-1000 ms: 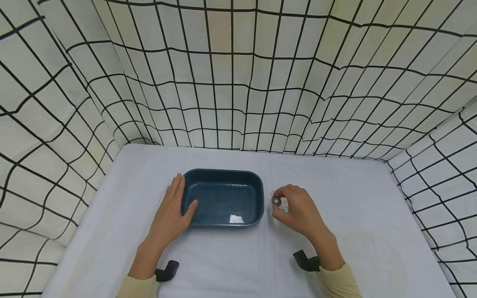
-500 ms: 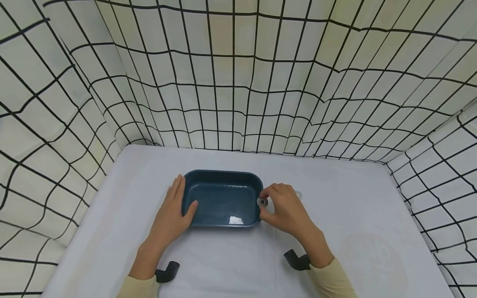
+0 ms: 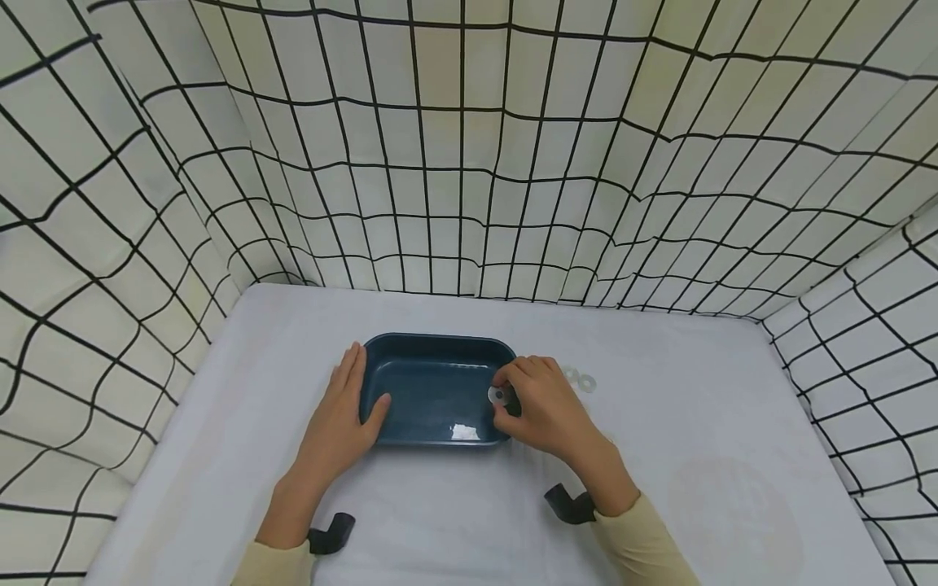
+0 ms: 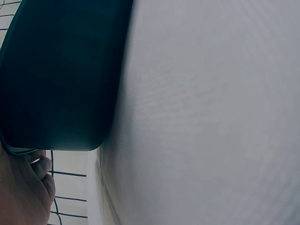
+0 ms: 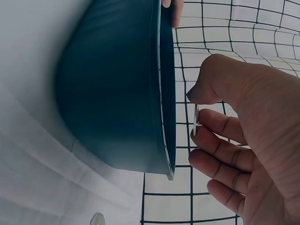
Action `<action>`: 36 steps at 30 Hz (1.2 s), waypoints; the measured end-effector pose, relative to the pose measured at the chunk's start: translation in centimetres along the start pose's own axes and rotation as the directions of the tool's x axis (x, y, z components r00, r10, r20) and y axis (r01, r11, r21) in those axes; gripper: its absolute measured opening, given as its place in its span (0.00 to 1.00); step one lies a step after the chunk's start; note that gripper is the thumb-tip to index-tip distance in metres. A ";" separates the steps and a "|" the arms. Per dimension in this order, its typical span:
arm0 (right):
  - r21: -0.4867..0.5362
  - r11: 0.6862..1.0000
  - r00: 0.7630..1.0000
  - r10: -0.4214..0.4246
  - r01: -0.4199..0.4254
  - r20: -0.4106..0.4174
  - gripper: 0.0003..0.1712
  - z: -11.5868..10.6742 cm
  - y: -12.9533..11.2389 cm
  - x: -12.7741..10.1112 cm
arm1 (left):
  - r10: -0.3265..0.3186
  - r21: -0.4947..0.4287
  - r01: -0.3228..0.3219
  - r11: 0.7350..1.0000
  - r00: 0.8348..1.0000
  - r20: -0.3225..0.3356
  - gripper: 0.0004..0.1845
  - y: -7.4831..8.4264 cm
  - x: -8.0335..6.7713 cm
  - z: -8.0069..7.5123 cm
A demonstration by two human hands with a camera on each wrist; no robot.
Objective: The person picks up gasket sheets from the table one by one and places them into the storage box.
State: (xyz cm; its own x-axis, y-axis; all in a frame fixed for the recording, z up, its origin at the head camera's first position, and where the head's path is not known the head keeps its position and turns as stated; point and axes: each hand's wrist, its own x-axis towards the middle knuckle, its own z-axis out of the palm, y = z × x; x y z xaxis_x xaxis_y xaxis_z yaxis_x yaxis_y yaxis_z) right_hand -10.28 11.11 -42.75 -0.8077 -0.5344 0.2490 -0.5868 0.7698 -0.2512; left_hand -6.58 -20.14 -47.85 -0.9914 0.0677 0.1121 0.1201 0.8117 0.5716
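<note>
My left hand (image 3: 333, 423) rests on the left end of a dark teal tray (image 3: 432, 391). Its fingers lie straight along the outside wall, and the thumb reaches over the rim. In the head view, my right hand (image 3: 545, 411) is over the tray's right end. Between thumb and fingertips it pinches a flat metal washer (image 3: 496, 396), grey with a hole in the middle. The right wrist view shows the washer (image 5: 196, 120) edge-on, beside the tray's rim. Two pale, translucent rings (image 3: 587, 382) lie on the table beyond the right hand, one partly hidden.
A white cloth (image 3: 703, 423) covers the table. Black netting (image 3: 469, 163) over pale panels rises at the back and both sides. Black wrist mounts (image 3: 333, 533) stick out beside the forearms. A small clear piece (image 5: 97, 219) shows low in the right wrist view.
My right hand has carried the washer leftward, from the table beside the tray to over its right end. The pale rings have come into sight behind it. The left hand stays put.
</note>
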 end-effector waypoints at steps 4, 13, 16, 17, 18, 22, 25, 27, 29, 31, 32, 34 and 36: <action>0.004 1.000 1.000 -0.012 0.012 0.001 0.12 0.0 -0.1 0.4 | 0.000 -0.001 0.000 1.000 1.000 -0.002 0.45 -0.1 0.1 0.1; 0.040 0.999 0.999 0.017 -0.018 0.029 0.21 0.1 -0.3 0.7 | 0.007 -0.005 -0.007 1.000 1.000 -0.008 0.45 -0.2 0.1 0.2; 0.061 0.997 0.999 0.052 -0.053 0.017 0.24 0.0 0.2 0.2 | 0.008 -0.009 -0.008 1.000 1.000 -0.008 0.45 -0.1 0.1 0.2; 0.069 0.996 0.998 0.063 -0.064 0.008 0.23 0.0 0.5 -0.1 | 0.007 -0.008 -0.007 1.000 1.000 -0.008 0.45 -0.1 0.1 0.2; 0.079 0.994 0.997 0.072 -0.072 -0.003 0.23 0.0 0.8 -0.3 | 0.006 -0.008 -0.006 1.000 1.000 -0.007 0.45 -0.1 0.1 0.2; 0.089 0.989 0.992 0.117 -0.114 -0.035 0.21 -0.1 1.8 -1.2 | 0.002 -0.009 -0.002 1.000 1.000 -0.009 0.45 -0.1 0.1 0.3; 0.101 0.984 0.987 0.154 -0.148 -0.049 0.20 -0.4 2.6 -1.9 | 0.007 -0.012 -0.008 1.000 1.000 -0.017 0.45 -0.1 0.1 0.3; 0.108 0.979 0.983 0.178 -0.172 -0.053 0.20 -0.5 3.1 -2.4 | 0.010 -0.014 -0.010 1.000 1.000 -0.020 0.45 -0.1 0.0 0.4; 0.111 0.975 0.978 0.201 -0.194 -0.050 0.20 -0.7 3.6 -2.9 | 0.011 -0.017 -0.011 1.000 1.000 -0.022 0.45 -0.2 0.0 0.4; 0.110 0.971 0.974 0.220 -0.214 -0.049 0.20 -0.8 4.0 -3.4 | 0.010 -0.019 -0.010 1.000 1.000 -0.021 0.45 -0.2 0.0 0.4; 0.110 0.969 0.972 0.228 -0.221 -0.049 0.20 -0.9 4.2 -3.7 | 0.010 -0.020 -0.010 1.000 1.000 -0.021 0.45 -0.2 0.0 0.4; 0.108 0.966 0.969 0.242 -0.235 -0.050 0.20 -0.9 4.6 -4.4 | 0.012 -0.018 -0.013 1.000 1.000 -0.023 0.45 -0.2 0.0 0.4; 0.106 0.963 0.966 0.254 -0.248 -0.050 0.21 -0.8 5.0 -5.0 | 0.014 -0.018 -0.014 1.000 1.000 -0.024 0.45 -0.2 0.0 0.4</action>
State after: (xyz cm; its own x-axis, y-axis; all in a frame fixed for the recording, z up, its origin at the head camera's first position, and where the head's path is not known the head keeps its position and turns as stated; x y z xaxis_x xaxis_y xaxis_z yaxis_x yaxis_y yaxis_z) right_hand -9.12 17.91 -44.47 -0.9263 -0.3035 0.2231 -0.3711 0.8369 -0.4024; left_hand -6.65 -20.09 -48.29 -0.9881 0.0647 0.1397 0.1350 0.8004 0.5841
